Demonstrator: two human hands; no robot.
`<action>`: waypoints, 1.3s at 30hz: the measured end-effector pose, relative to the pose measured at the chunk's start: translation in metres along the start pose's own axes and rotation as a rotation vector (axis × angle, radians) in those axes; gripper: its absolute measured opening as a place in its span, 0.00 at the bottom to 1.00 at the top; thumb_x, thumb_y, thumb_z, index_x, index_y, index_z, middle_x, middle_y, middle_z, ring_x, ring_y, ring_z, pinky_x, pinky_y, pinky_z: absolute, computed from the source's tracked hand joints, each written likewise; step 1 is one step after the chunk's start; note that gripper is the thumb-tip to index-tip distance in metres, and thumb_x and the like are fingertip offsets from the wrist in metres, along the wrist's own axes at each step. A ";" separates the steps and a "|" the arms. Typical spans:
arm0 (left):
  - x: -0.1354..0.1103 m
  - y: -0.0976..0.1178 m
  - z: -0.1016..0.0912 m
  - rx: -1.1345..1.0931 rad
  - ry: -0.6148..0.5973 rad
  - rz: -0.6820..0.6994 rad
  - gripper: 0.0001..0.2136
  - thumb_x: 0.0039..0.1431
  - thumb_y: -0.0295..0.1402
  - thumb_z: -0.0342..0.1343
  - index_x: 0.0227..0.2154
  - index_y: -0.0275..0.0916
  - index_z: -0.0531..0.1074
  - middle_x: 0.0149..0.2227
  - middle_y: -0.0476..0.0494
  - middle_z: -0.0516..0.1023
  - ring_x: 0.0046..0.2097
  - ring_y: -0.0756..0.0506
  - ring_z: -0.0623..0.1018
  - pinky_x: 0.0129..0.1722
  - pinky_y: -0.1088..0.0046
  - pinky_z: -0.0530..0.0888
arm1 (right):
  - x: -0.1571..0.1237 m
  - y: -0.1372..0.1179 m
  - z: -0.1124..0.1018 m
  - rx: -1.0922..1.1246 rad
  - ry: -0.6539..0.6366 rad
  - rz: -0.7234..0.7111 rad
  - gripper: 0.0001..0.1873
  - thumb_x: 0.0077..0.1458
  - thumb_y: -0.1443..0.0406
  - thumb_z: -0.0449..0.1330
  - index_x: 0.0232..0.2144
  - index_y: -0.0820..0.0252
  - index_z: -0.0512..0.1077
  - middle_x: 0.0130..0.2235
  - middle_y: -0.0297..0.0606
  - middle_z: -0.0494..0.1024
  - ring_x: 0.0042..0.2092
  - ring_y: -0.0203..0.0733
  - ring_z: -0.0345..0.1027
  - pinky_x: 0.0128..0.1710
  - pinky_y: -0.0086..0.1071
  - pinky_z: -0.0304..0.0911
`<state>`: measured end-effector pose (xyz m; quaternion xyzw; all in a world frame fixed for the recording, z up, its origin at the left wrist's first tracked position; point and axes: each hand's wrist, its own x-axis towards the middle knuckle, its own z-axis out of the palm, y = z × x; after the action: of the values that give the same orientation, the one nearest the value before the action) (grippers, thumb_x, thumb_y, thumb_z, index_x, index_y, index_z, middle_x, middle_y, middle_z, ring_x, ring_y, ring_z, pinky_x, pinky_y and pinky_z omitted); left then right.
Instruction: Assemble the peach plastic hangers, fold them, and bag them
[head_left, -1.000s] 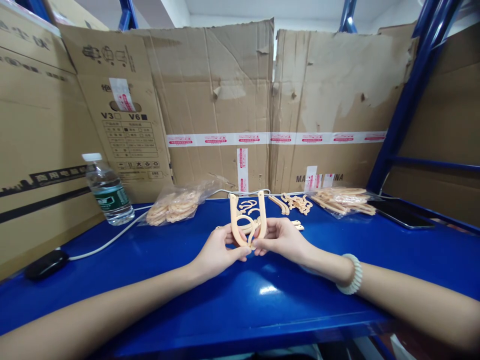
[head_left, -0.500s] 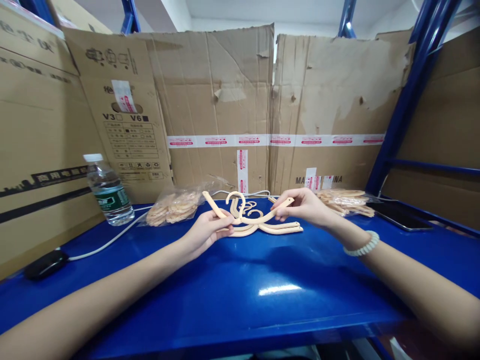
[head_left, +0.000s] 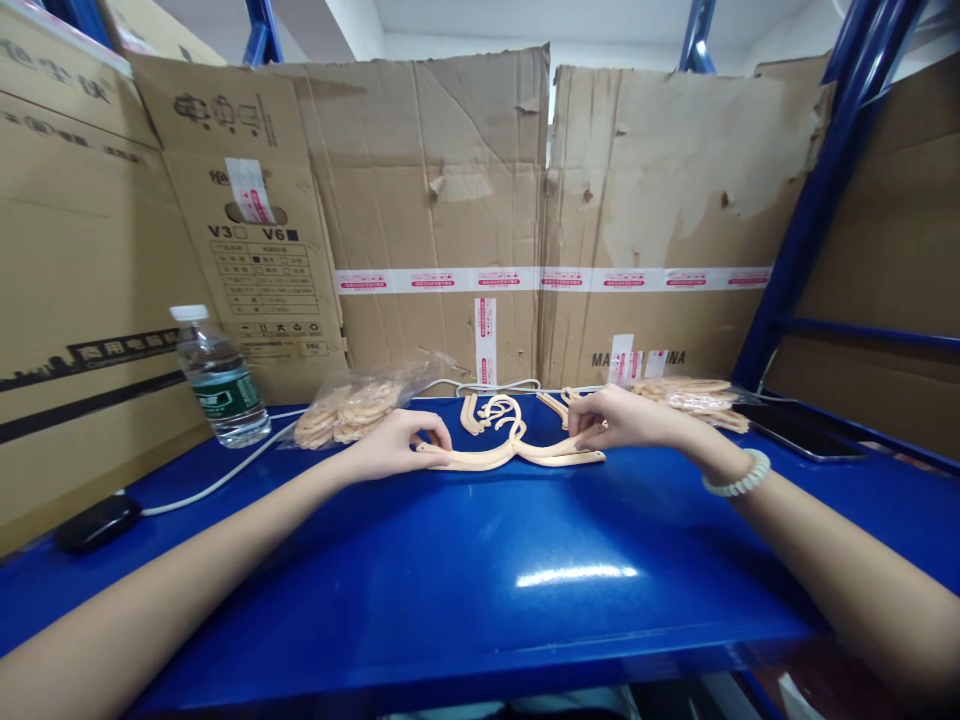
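Note:
Several cream clothes hangers (head_left: 480, 460) lie one against another on the blue table (head_left: 450, 580), their arms spread left and right and their hooks pointing away from me. My left hand (head_left: 397, 445) is closed, thumb and fingers pinching the left arm tip of a hanger. On the other side, my right hand (head_left: 622, 415) pinches the right arm near its end; its fingertips partly cover the tip. Just behind the hooks are loose curved hanger parts (head_left: 471, 413), with more straight pieces (head_left: 553, 408) beside my right hand.
Clear bags of cream parts lie at left (head_left: 352, 412) and right (head_left: 690, 395). A water bottle (head_left: 223, 390), a black device (head_left: 97, 522) on a white cable and a phone (head_left: 802, 432) are farther out. Cardboard sheets (head_left: 442, 220) stand along the back.
The hanger has come down from above the table onto the other hangers. My left hand has moved left to its arm tip, and my right hand has shifted slightly right.

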<state>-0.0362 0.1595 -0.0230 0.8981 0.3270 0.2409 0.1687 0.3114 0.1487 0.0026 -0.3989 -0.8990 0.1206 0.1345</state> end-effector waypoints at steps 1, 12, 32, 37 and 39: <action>-0.001 0.001 -0.002 0.054 -0.025 0.048 0.06 0.53 0.34 0.59 0.30 0.36 0.74 0.32 0.46 0.77 0.34 0.48 0.75 0.33 0.76 0.71 | 0.000 0.000 0.001 0.008 -0.019 -0.004 0.04 0.47 0.66 0.60 0.28 0.61 0.72 0.27 0.34 0.78 0.29 0.38 0.72 0.27 0.26 0.61; -0.003 0.003 0.006 0.277 -0.072 0.268 0.02 0.57 0.28 0.55 0.33 0.38 0.72 0.37 0.45 0.73 0.40 0.46 0.73 0.41 0.72 0.69 | 0.002 -0.003 0.009 -0.228 -0.072 -0.064 0.03 0.45 0.66 0.63 0.25 0.60 0.74 0.28 0.34 0.76 0.31 0.37 0.67 0.32 0.29 0.57; -0.005 0.004 0.020 0.286 0.003 0.285 0.03 0.60 0.30 0.52 0.32 0.39 0.70 0.41 0.42 0.73 0.46 0.44 0.71 0.44 0.68 0.69 | 0.004 0.004 0.012 -0.176 -0.107 0.067 0.05 0.44 0.68 0.62 0.29 0.60 0.74 0.28 0.35 0.77 0.29 0.38 0.69 0.28 0.28 0.58; -0.006 0.002 0.028 0.253 0.062 0.207 0.07 0.60 0.32 0.52 0.40 0.39 0.69 0.43 0.42 0.73 0.47 0.43 0.71 0.47 0.66 0.68 | 0.001 0.001 0.006 -0.235 -0.093 0.107 0.14 0.45 0.66 0.62 0.38 0.62 0.74 0.29 0.35 0.75 0.28 0.36 0.66 0.26 0.28 0.56; -0.006 0.001 0.031 0.239 0.060 0.196 0.11 0.61 0.34 0.52 0.45 0.39 0.68 0.46 0.41 0.73 0.48 0.42 0.71 0.48 0.64 0.68 | 0.000 0.001 0.002 -0.226 -0.117 0.139 0.20 0.46 0.65 0.63 0.44 0.64 0.72 0.29 0.35 0.74 0.27 0.37 0.65 0.26 0.28 0.56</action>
<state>-0.0230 0.1508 -0.0499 0.9318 0.2690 0.2422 0.0263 0.3122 0.1491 0.0005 -0.4649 -0.8835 0.0507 0.0276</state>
